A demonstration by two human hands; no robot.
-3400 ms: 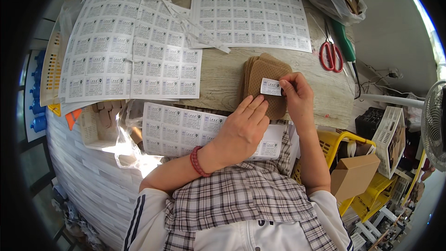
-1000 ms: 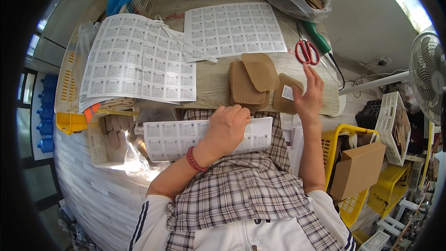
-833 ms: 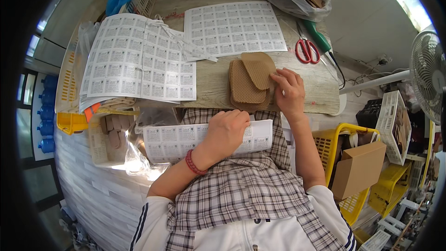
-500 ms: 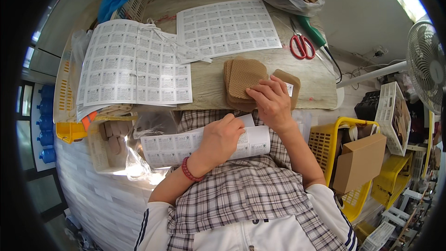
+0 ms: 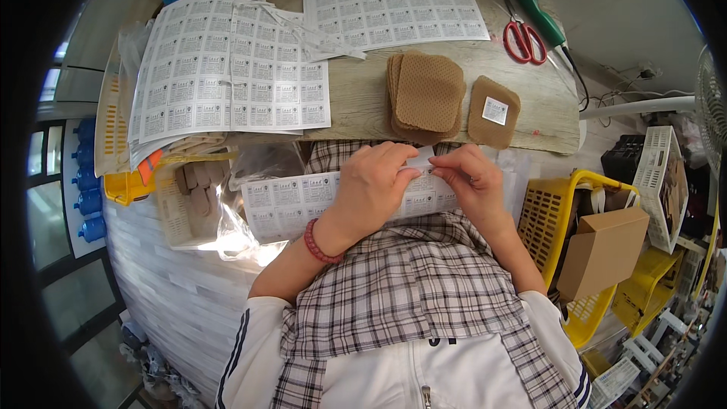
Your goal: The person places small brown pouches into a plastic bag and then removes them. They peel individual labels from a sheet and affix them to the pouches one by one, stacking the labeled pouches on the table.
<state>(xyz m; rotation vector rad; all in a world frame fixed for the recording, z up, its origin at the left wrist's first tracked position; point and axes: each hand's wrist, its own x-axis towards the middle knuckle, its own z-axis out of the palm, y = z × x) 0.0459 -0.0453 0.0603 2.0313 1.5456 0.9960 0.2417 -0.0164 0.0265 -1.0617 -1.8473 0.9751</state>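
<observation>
Label sheet lies across the lap, thin and floppy paper, likely light and easily creased; individual labels probably peel best from a corner. Left hand rests flat on the sheet, fingertips pinched at its upper edge. Right hand meets it there, thumb and forefinger closed on what looks like one small label; exact contact too small to confirm. Just beyond the grip: stack of tan patches, and one labelled patch to its right.
</observation>
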